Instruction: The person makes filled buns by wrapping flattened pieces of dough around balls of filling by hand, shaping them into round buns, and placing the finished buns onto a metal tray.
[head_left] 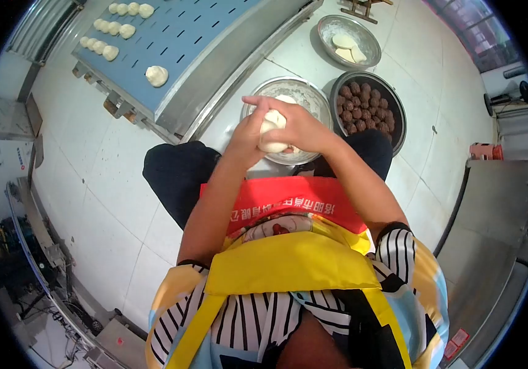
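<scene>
Between my two hands is a smooth, pale dough ball (272, 136), held over a metal bowl (318, 109) dusted with white flour. My left hand (250, 132) cups it from the left, and my right hand (304, 128) closes round it from the right, thumb across the dough. The fingers of both hands meet at the top and partly cover the ball. Some pale dough or flour shows inside the bowl behind my fingers. Whether the ball has a filling cannot be seen.
A blue slotted sheet (171, 43) on a metal frame bears rows of dough balls (114, 27) and a single dough ball (157, 76). To the right stand a dark basin (400, 117) of brown balls and a metal bowl (371, 44) with flat dough pieces.
</scene>
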`<state>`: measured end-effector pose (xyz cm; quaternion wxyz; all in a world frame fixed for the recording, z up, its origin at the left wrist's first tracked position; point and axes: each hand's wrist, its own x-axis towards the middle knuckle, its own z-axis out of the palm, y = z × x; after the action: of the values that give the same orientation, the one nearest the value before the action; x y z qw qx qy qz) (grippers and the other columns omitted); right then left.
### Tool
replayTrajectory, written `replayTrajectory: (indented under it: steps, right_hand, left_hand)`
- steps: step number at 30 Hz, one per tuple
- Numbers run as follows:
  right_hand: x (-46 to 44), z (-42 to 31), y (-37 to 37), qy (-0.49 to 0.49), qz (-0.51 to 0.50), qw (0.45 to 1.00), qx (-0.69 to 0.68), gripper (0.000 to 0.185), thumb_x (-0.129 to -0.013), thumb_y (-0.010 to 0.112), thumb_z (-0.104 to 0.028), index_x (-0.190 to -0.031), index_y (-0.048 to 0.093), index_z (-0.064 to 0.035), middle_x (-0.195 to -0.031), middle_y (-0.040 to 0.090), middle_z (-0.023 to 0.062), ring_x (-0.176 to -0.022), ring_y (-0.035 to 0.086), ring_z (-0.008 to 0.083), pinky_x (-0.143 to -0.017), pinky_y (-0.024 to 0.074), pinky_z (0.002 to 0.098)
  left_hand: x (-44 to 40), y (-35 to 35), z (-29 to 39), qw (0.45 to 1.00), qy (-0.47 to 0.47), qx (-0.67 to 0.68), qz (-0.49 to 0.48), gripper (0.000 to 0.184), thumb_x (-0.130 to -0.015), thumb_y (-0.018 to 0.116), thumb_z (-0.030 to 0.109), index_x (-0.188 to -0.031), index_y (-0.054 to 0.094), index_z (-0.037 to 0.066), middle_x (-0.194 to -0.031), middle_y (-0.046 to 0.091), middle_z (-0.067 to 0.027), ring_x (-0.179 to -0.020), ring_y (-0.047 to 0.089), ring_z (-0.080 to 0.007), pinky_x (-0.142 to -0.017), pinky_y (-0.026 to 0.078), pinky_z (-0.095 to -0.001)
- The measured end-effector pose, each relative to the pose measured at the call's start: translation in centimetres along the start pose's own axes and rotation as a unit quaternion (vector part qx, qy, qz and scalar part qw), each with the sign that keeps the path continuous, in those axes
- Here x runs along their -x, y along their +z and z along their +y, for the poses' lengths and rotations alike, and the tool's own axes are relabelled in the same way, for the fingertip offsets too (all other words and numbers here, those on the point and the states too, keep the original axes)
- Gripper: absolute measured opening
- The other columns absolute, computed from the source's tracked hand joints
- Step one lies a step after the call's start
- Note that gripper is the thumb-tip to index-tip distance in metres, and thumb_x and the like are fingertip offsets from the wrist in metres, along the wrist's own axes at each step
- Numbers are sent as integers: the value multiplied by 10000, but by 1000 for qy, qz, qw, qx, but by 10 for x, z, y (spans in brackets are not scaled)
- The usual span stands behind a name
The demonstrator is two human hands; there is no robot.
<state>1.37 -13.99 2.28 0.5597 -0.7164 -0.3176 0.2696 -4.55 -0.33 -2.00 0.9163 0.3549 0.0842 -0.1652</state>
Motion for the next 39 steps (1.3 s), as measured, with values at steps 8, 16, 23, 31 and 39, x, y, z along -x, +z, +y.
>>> replayTrajectory:
  steps: [8,16,23,31,39]
  right_hand:
    - [-7,16,4,-73,62,995,8,352,-842,666,-315,-992,674,3,-871,681,157,-801,640,203,-766,496,319]
    - [-8,15,6,-40,72,993,88,359,-860,642,-315,-1052,659,-11,-850,678,107,-745,623,186,-724,499,313]
    - [-8,16,5,-5,73,992,106,340,-843,666,-293,-1043,666,-19,-826,665,79,-760,601,136,-706,491,294]
    - [-9,33,11,-49,90,993,58,318,-793,700,-277,-1010,668,-46,-847,659,137,-737,625,194,-680,496,321]
    - [-8,21,6,25,22,999,24,427,-781,712,-320,-1097,650,-40,-900,666,115,-769,611,157,-698,495,301]
  left_hand:
    - [-10,-10,-27,988,114,-75,76,621,-958,392,551,-1268,425,14,-1169,552,-168,-1064,589,-285,-861,522,-448]
    - [0,16,-15,980,132,-13,147,575,-982,368,502,-1244,442,-5,-1143,568,-171,-1007,619,-290,-806,554,-442]
    - [-1,12,-18,990,100,5,104,577,-980,373,503,-1233,442,-11,-1148,551,-188,-1026,612,-280,-816,558,-428]
    - [2,-4,-22,991,66,-11,112,536,-992,352,488,-1251,443,27,-1209,526,-145,-1104,564,-300,-834,530,-506]
    - [8,4,-7,993,21,-43,110,597,-962,389,545,-1276,431,40,-1222,523,-152,-1092,570,-288,-825,524,-510]
